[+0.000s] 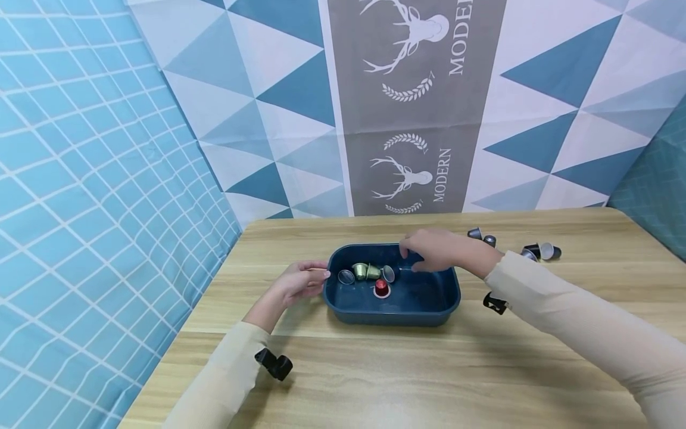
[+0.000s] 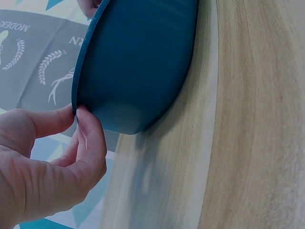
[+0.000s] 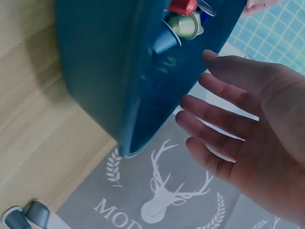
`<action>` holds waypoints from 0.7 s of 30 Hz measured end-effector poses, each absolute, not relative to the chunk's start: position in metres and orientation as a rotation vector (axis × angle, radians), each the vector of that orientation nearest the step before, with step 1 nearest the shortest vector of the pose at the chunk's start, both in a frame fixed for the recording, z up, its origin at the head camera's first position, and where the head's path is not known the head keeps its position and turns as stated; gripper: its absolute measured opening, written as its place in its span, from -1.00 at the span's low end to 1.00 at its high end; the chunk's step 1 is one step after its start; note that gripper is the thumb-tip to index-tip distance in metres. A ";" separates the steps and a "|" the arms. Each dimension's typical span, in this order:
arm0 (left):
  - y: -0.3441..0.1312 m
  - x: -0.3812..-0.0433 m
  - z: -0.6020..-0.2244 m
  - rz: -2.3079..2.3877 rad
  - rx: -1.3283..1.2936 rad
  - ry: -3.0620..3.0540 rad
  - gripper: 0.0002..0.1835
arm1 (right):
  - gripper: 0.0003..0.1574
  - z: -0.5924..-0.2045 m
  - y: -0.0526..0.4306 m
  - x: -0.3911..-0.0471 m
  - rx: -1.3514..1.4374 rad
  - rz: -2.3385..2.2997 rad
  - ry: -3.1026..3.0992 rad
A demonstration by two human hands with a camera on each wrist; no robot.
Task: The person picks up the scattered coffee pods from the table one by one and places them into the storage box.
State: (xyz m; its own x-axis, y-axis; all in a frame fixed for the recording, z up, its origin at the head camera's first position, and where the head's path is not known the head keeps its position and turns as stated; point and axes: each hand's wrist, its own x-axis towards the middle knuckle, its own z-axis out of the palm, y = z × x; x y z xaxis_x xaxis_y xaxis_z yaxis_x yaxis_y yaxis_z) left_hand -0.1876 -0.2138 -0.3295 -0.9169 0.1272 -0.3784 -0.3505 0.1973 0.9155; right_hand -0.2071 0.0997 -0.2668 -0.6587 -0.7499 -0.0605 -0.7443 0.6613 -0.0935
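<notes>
A dark blue plastic bin (image 1: 391, 319) stands on the table with several coffee capsules inside. Two green-gold capsules (image 1: 367, 271) lie by its back left, next to a capsule with a silver lid (image 1: 388, 274). Nearer the front, a red capsule (image 1: 381, 288) stands on its rim, and a dark capsule (image 1: 346, 277) is at the left end. My left hand (image 1: 302, 280) pinches the bin's left rim between thumb and fingers (image 2: 90, 138). Over the bin's right part, my right hand (image 1: 436, 250) has its fingers spread and relaxed, nothing in them (image 3: 238, 109).
Several dark capsules lie on the wooden table (image 1: 375, 381) to the right of the bin, some behind my right forearm and others, such as a dark capsule with a pale lid (image 1: 548, 251), farther right. A patterned cloth (image 1: 300, 119) hangs behind the table.
</notes>
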 end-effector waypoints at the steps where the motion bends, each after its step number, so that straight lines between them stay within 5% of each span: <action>1: -0.214 -0.188 -0.329 1.769 -0.211 2.110 -0.54 | -0.71 -0.268 0.102 -0.207 -1.257 -0.111 2.783; 21: -0.215 -0.189 -0.330 1.788 -0.190 2.090 -0.52 | -0.70 -0.303 0.137 -0.195 -1.575 -0.275 3.066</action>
State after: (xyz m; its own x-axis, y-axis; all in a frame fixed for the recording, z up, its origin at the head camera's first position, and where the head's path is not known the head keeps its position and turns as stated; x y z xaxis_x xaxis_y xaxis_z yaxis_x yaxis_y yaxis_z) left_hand -0.1888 -0.2152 -0.3295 -0.9177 0.1428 -0.3706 -0.3441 0.1800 0.9215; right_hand -0.1948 0.1374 -0.3032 -0.5458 -0.7631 0.3461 -0.8125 0.5829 0.0039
